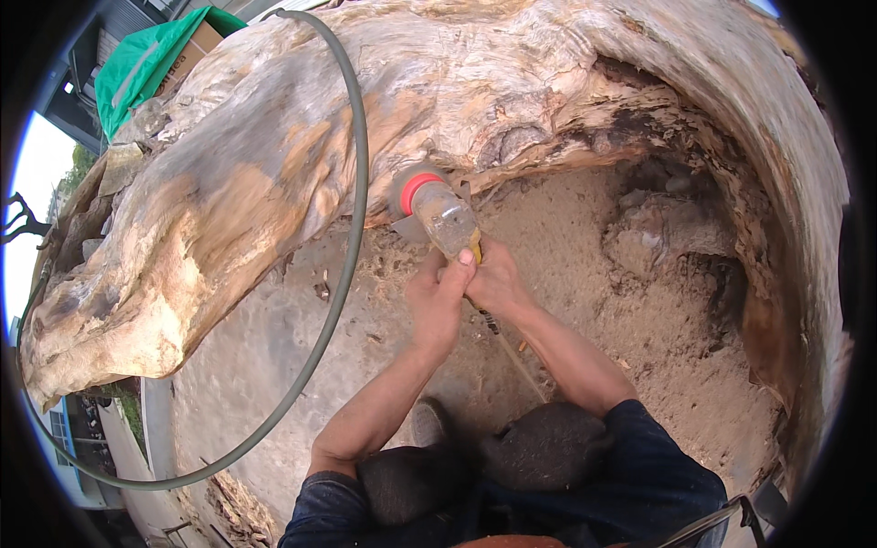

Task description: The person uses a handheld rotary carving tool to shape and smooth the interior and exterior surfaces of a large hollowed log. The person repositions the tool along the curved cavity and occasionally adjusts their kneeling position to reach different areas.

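Observation:
Both my hands are closed round a dusty, grey-bodied power sander [446,217] with a yellow part near the grip and a red ring behind its head. My left hand [438,294] wraps it from the left, thumb laid along the top. From the right, my right hand [499,281] grips the same handle; its fingers are partly hidden. The sander's blurred round head sits against the lower edge of a huge weathered tree trunk [247,155], pale tan with grey patches. A thin cord or hose [516,358] trails from the handle toward my legs.
A thick grey-green hose [358,183] loops in front of the trunk on the left. The trunk curves round on the right, with a dark hollow under it. Dusty ground [585,265] lies below. A green cover [137,68] drapes over a cardboard box [194,53] at the far left.

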Action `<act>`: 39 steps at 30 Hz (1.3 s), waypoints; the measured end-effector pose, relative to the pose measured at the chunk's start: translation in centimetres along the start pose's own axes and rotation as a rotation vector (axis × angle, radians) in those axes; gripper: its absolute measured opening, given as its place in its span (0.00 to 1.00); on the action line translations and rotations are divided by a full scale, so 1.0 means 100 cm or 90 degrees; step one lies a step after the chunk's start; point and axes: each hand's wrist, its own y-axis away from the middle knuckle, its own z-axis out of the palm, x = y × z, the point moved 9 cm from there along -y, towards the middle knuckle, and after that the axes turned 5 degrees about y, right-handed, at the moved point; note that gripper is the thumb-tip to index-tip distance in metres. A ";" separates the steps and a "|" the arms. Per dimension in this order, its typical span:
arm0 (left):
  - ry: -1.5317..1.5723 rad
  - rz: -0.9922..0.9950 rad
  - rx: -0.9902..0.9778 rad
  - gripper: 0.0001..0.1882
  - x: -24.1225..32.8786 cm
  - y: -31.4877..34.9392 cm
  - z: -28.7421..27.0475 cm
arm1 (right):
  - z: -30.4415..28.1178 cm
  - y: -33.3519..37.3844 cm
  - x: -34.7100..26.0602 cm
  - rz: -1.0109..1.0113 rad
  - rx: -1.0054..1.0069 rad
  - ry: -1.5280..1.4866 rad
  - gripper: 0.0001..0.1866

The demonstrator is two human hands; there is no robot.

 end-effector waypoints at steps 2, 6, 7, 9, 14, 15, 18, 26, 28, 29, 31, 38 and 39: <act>0.045 0.043 0.004 0.36 0.008 0.002 0.004 | 0.001 -0.002 0.000 -0.014 -0.004 0.015 0.20; 0.018 0.016 0.030 0.35 0.013 0.001 -0.008 | 0.009 -0.009 -0.009 -0.056 -0.021 0.062 0.20; 0.021 0.026 0.031 0.35 0.013 0.001 -0.004 | 0.007 -0.008 -0.012 -0.058 -0.020 0.076 0.20; 0.024 0.031 0.018 0.34 0.014 0.001 0.000 | 0.003 -0.004 -0.013 -0.048 0.004 0.103 0.20; 0.046 0.066 -0.003 0.30 0.024 -0.005 0.005 | 0.003 -0.007 -0.013 -0.015 0.017 0.052 0.19; 0.074 0.050 0.004 0.30 0.020 -0.003 0.003 | 0.005 -0.007 -0.017 -0.006 -0.001 0.060 0.19; 0.108 0.077 -0.004 0.32 0.015 -0.005 0.003 | 0.003 -0.008 -0.017 -0.023 -0.011 0.081 0.19; 0.016 0.036 -0.077 0.34 0.014 -0.002 0.019 | -0.016 0.002 -0.003 -0.037 0.083 0.093 0.20; 0.015 0.052 -0.082 0.34 0.015 0.000 0.021 | -0.016 0.004 -0.002 -0.090 0.080 0.094 0.19; 0.026 0.060 -0.085 0.34 0.016 0.002 0.022 | -0.017 0.004 0.000 -0.082 0.080 0.113 0.19; 0.051 0.071 -0.088 0.34 0.015 0.004 0.021 | -0.015 0.005 -0.002 -0.066 0.075 0.151 0.18; 0.065 0.053 -0.103 0.34 0.018 0.006 0.016 | -0.010 0.010 -0.022 -0.098 0.082 0.133 0.17; 0.066 0.053 -0.098 0.34 0.019 0.005 0.015 | -0.008 0.009 -0.018 -0.083 0.077 0.127 0.18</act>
